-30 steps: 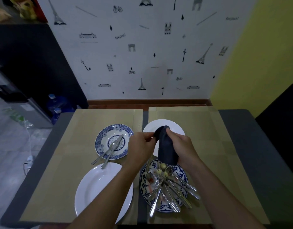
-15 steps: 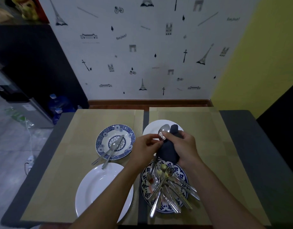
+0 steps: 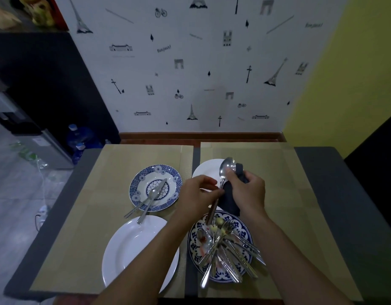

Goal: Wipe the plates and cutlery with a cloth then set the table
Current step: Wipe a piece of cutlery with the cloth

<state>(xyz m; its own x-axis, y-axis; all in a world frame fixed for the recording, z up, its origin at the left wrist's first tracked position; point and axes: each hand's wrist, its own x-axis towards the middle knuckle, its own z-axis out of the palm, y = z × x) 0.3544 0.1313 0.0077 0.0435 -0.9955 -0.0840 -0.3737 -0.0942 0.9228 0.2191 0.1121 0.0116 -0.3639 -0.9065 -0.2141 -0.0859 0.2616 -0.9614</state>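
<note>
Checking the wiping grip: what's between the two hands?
Head view: the spoon handle crosses between left hand and right hand, the dark cloth beside it in the right grip.

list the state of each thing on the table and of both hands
spoon, held off the table, bowl up and uncovered
left hand, pinches the spoon handle
dark cloth, bunched against the spoon
right hand, grips the dark cloth
far blue plate, two pieces of cutlery lie across it
near blue plate, soiled, under a cutlery pile
near white plate, flat on the mat
far white plate, partly hidden behind the hands
</note>
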